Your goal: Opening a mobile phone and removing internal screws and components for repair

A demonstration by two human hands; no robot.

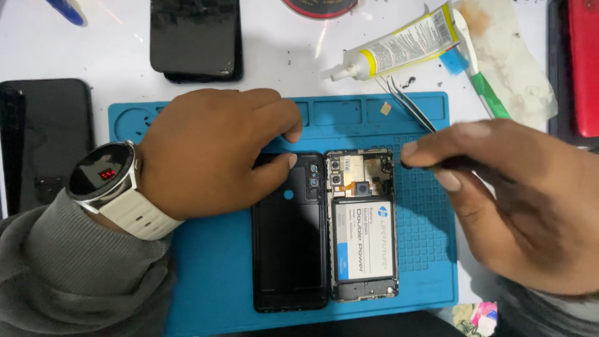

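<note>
An opened phone (363, 249) lies on a blue silicone mat (212, 262), its white battery and circuit board exposed. Beside it on the left lies its black back cover (288, 249), inner side up. My left hand (209, 150) rests on the top left corner of the cover, fingertips pressing on it; a watch with a white strap is on that wrist. My right hand (518, 193) pinches a thin dark tool (430, 163) whose tip sits at the phone's upper right edge. Metal tweezers (409, 106) lie just behind it on the mat.
A white and yellow glue tube (399, 47) and a green and white toothbrush (477, 68) lie behind the mat. Two dark phones (194, 37) (43, 143) sit at back and left, a red one (583, 62) at far right. A stained cloth (518, 62) lies back right.
</note>
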